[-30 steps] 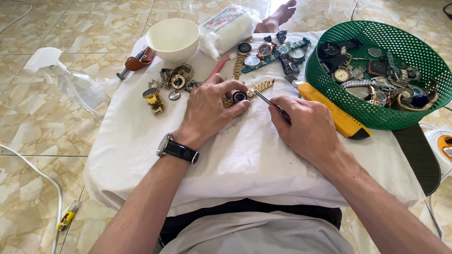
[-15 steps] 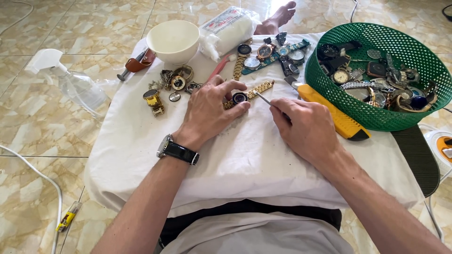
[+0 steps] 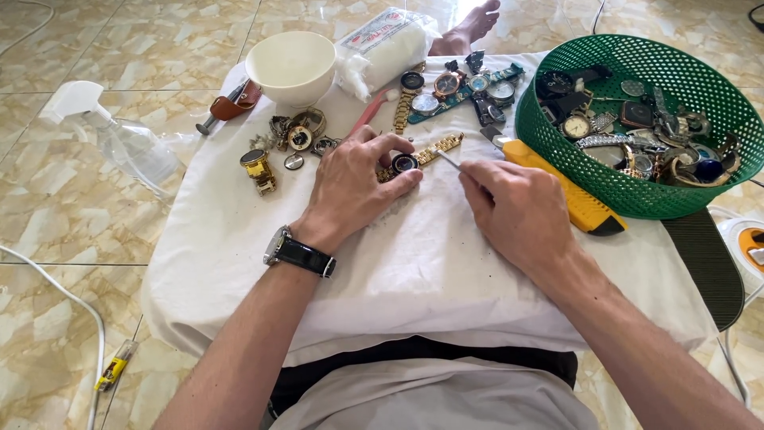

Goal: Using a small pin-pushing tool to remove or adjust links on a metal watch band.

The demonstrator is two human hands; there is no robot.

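1. The left hand (image 3: 354, 187) lay flat on the white cloth (image 3: 414, 263), its fingers (image 3: 380, 148) curled down on a gold-banded watch (image 3: 407, 162) and pinning the dark dial against the cloth.
2. The gold band ran out from under those fingers, up and to the right, lying flat.
3. The right hand (image 3: 517, 209) rested just right of the watch, its fingers pinched narrow around a thin metal tool (image 3: 448, 159).
4. The tip of the tool pointed left toward the watch and sat beside the band; whether it touched the band could not be told.
5. A dark-strapped wristwatch (image 3: 296, 252) was worn on the left wrist.
6. Beyond the left fingers stood a white bowl (image 3: 290, 65), with a small heap of watch parts (image 3: 296, 135) between it and the fingers.
7. Left of those fingers a small gold piece (image 3: 259, 170) lay alone on the cloth.
8. Beyond the right fingers a row of watches (image 3: 458, 86) lay on the cloth.
9. Just right of the right hand lay a yellow utility knife (image 3: 567, 191).
10. Farther right, a green plastic basket (image 3: 557, 155) held many watches.
11. A clear spray bottle (image 3: 119, 143) lay on the tiled floor, well left of the hands.
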